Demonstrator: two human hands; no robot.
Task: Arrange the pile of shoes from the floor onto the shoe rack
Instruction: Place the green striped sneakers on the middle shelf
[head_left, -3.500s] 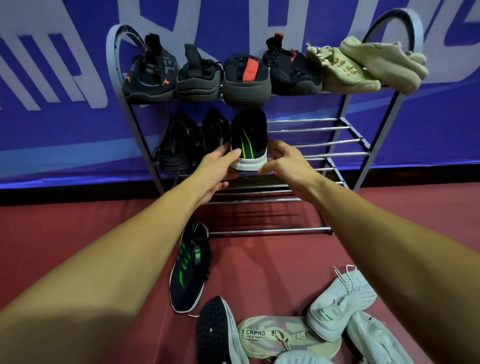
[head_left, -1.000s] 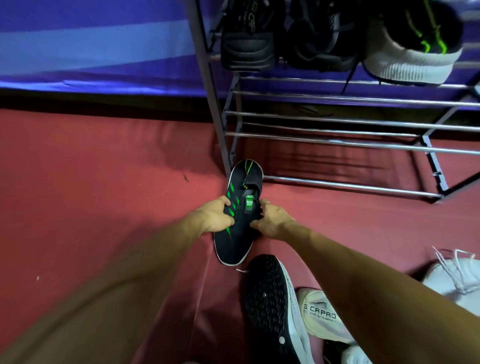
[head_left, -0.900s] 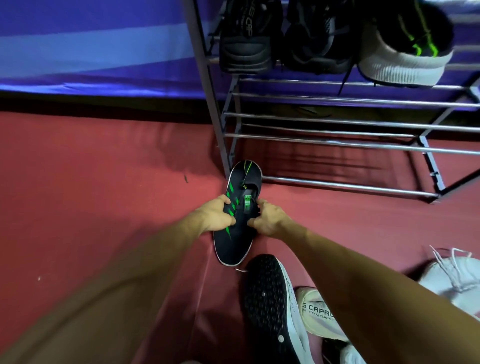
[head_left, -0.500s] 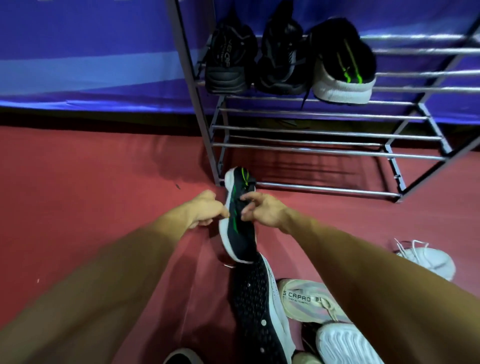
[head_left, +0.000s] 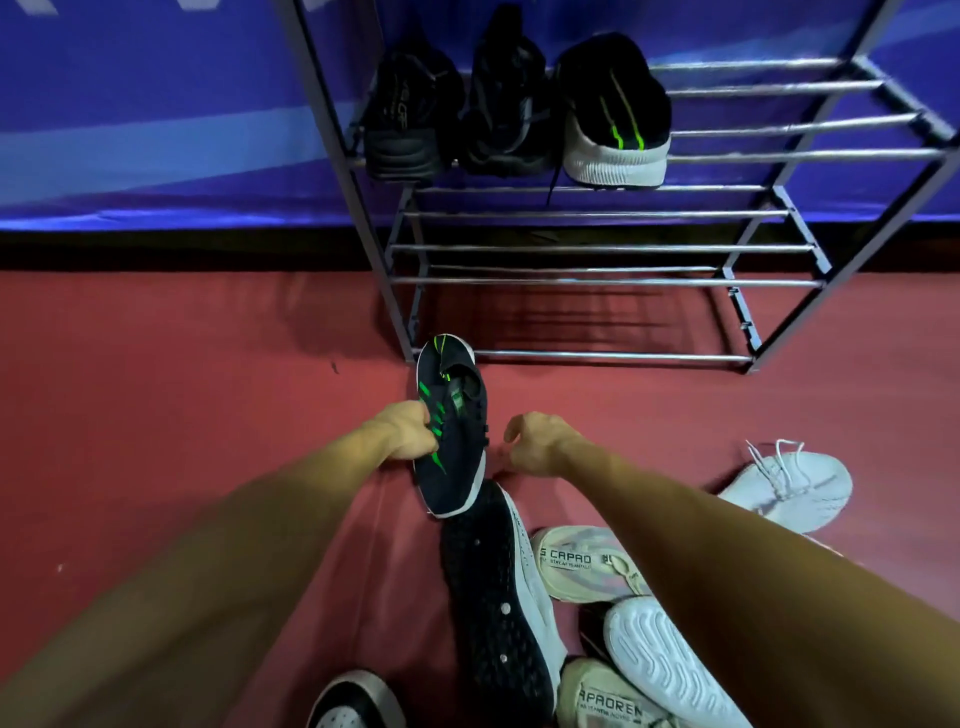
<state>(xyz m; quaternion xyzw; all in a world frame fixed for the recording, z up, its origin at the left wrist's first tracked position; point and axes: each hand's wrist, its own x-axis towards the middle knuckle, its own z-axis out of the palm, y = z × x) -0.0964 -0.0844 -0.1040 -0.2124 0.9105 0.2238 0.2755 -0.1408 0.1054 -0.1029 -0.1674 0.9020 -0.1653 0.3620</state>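
Left hand (head_left: 408, 431) grips the black shoe (head_left: 457, 462) by its side, fingers curled on the green stripes. Right hand (head_left: 535, 441) is just beside it, fingers loosely bent, holding nothing. The shoe is low in front of the rack (head_left: 597, 281), near its left leg.

Count: 1 shoe rack (head_left: 805, 155). On it, 3 shoes: black shoe (head_left: 410, 119), second black shoe (head_left: 511, 109), striped shoe (head_left: 615, 119). Off it, 7: green-striped shoe (head_left: 457, 457), black-soled shoe (head_left: 493, 597), cream shoe (head_left: 582, 564), second cream shoe (head_left: 608, 696), laced white shoe (head_left: 795, 488), white-soled shoe (head_left: 660, 660), cropped shoe (head_left: 353, 701).
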